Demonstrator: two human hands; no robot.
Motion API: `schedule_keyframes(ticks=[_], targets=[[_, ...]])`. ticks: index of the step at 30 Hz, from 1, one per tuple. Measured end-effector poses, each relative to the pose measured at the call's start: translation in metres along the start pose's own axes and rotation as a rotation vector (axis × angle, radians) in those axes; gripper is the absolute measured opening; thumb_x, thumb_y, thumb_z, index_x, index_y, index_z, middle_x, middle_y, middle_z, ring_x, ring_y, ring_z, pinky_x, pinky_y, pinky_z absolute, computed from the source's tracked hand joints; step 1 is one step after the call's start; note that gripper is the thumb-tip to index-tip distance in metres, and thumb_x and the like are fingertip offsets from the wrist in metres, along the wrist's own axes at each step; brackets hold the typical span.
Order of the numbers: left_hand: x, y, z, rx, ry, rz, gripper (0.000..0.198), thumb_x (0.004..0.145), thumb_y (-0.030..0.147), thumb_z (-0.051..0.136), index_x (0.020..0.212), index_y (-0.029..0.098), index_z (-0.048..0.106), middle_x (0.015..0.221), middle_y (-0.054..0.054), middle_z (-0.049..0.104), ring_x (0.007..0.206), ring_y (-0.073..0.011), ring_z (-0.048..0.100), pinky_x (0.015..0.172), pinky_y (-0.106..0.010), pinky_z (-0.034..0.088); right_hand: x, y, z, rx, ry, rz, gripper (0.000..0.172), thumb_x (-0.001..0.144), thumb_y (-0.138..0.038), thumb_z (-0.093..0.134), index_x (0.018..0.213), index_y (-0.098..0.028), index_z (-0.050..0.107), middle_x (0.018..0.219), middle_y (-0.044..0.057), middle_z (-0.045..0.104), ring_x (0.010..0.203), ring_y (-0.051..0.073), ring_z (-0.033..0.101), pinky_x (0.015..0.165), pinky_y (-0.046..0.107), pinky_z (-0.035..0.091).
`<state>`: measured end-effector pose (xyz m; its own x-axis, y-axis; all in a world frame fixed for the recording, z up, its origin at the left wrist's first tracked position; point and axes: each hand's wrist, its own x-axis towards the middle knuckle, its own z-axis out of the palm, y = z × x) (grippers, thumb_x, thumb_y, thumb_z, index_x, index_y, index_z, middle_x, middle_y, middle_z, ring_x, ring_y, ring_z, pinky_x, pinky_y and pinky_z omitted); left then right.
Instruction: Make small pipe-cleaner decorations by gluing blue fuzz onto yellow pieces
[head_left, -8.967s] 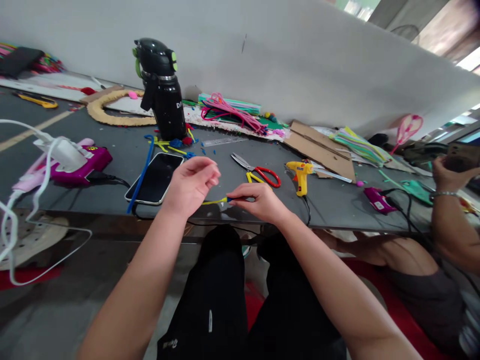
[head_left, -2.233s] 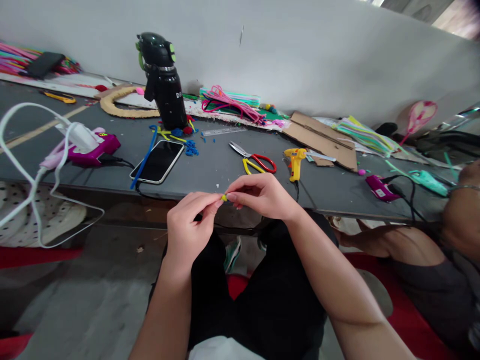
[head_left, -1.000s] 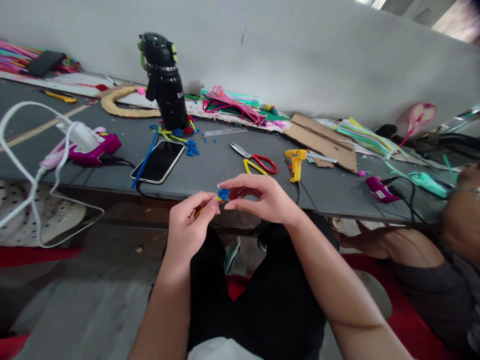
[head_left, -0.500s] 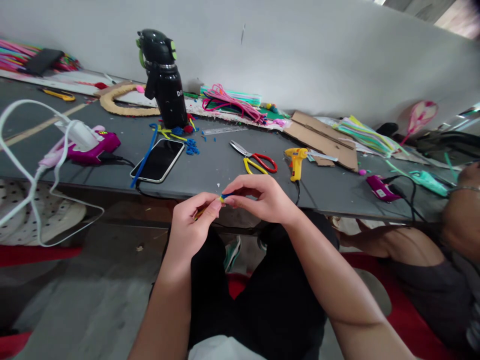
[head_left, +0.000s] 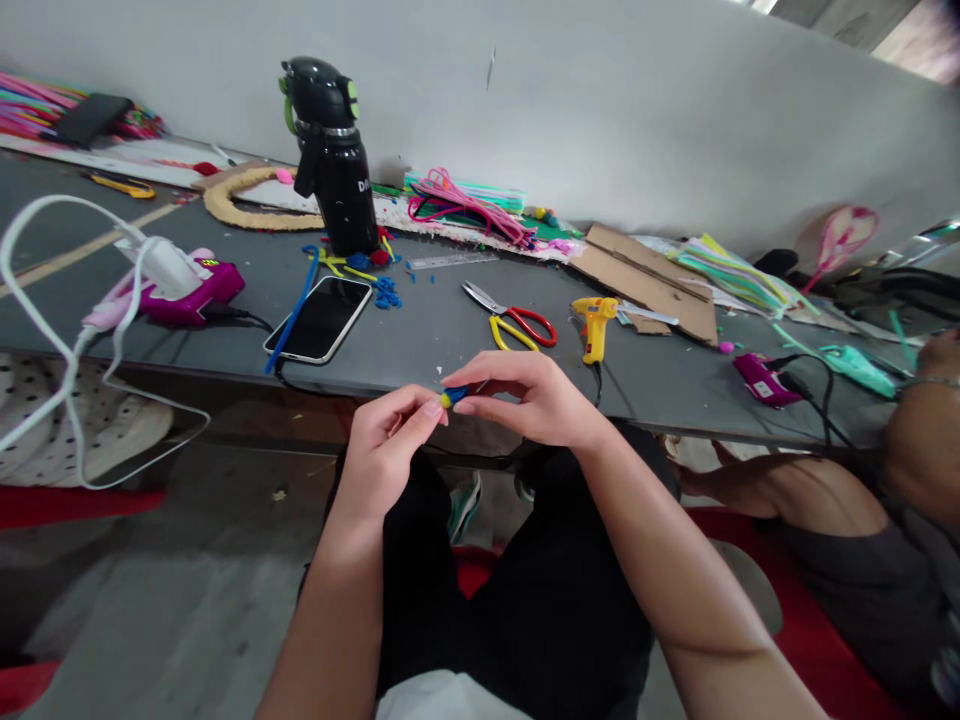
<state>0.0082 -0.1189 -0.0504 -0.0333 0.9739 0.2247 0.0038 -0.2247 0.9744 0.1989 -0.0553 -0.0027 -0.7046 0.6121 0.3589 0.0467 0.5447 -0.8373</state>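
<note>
A small blue-and-yellow fuzzy piece (head_left: 453,396), which looks like pipe cleaner, is pinched above my lap at the table's front edge. My left hand (head_left: 397,435) grips its yellow end between thumb and forefinger. From the other side, the thumb and fingertips of my right hand (head_left: 517,400) close round the blue end. Beyond my hands lie scissors (head_left: 514,318) with red and yellow handles, and a yellow hot glue gun (head_left: 595,325). To the left, a blue pipe cleaner (head_left: 294,312) rests across a phone (head_left: 330,318), beside short blue pieces (head_left: 387,293).
A black bottle (head_left: 341,185) stands behind the phone. Purple power adapters (head_left: 196,292) with cables sit left and right. Cardboard (head_left: 645,280) and pipe-cleaner bundles (head_left: 739,272) line the wall. Another person's arm (head_left: 926,400) and leg are at the right.
More of the blue part now shows between my hands, as my right fingers have shifted and parted a little. My left hand keeps its pinch. The view has shifted slightly.
</note>
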Motion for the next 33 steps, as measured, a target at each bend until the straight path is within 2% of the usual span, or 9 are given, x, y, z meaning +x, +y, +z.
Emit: schedule_keyframes(ticks=[4,9,15,22,27,29,33], targets=[[0.0004,0.0017,0.0003,0.02,-0.009,-0.001,0.026,0.092,0.032,0.059,0.071,0.018,0.064,0.059,0.001,0.045,0.058,-0.0132,0.039,0.056,-0.03,0.027,0.0023,-0.0017,0.0039,-0.043,0.015,0.005,0.02,0.092,-0.029,0.065,0.105,-0.016,0.072,0.098,0.007,0.072,0.088,0.015,0.066,0.078,0.026,0.054],[0.0003,0.0014,0.0001,0.041,-0.007,0.006,0.026,0.091,0.033,0.059,0.071,0.018,0.064,0.06,0.001,0.048,0.059,-0.0133,0.041,0.057,-0.03,0.03,0.0021,0.0001,0.0036,-0.042,0.018,-0.004,0.018,0.091,-0.028,0.066,0.101,-0.015,0.073,0.094,0.007,0.072,0.085,0.014,0.066,0.075,0.026,0.053],[-0.001,0.0028,-0.0002,0.114,0.022,-0.004,0.023,0.091,0.033,0.061,0.075,0.018,0.068,0.064,0.0,0.056,0.059,-0.0128,0.045,0.055,-0.027,0.032,0.0002,0.0,-0.003,0.033,0.008,0.095,0.032,0.085,-0.03,0.073,0.114,-0.015,0.071,0.106,0.009,0.071,0.094,0.016,0.067,0.081,0.026,0.055],[-0.0008,0.0047,0.0007,0.16,0.007,0.006,0.025,0.092,0.034,0.06,0.074,0.017,0.067,0.065,0.0,0.057,0.059,-0.0121,0.046,0.053,-0.026,0.032,0.0014,-0.0005,0.0018,0.116,-0.012,0.152,0.022,0.089,-0.031,0.068,0.101,-0.013,0.071,0.087,0.005,0.071,0.073,0.011,0.065,0.069,0.023,0.054],[-0.0008,0.0038,0.0,0.166,0.019,0.0,0.025,0.091,0.035,0.06,0.074,0.017,0.067,0.064,0.0,0.057,0.059,-0.0127,0.047,0.053,-0.026,0.034,0.0024,0.0014,0.0049,0.104,0.017,0.114,0.021,0.09,-0.032,0.067,0.098,-0.013,0.072,0.086,0.005,0.071,0.071,0.01,0.064,0.068,0.022,0.054],[-0.0007,0.003,-0.0005,0.162,0.022,0.003,0.026,0.091,0.035,0.061,0.074,0.018,0.068,0.065,-0.001,0.058,0.059,-0.013,0.047,0.053,-0.027,0.034,0.0018,0.001,0.0025,0.111,0.003,0.133,0.024,0.089,-0.033,0.068,0.102,-0.013,0.072,0.091,0.006,0.072,0.076,0.012,0.066,0.071,0.023,0.055],[-0.0003,0.0024,-0.0013,0.159,0.034,0.017,0.025,0.091,0.036,0.061,0.075,0.017,0.068,0.066,-0.001,0.06,0.06,-0.0129,0.048,0.055,-0.026,0.036,-0.0003,-0.0002,-0.0038,0.126,-0.027,0.203,0.04,0.087,-0.032,0.071,0.123,-0.015,0.066,0.108,0.009,0.071,0.094,0.015,0.067,0.08,0.025,0.056]])
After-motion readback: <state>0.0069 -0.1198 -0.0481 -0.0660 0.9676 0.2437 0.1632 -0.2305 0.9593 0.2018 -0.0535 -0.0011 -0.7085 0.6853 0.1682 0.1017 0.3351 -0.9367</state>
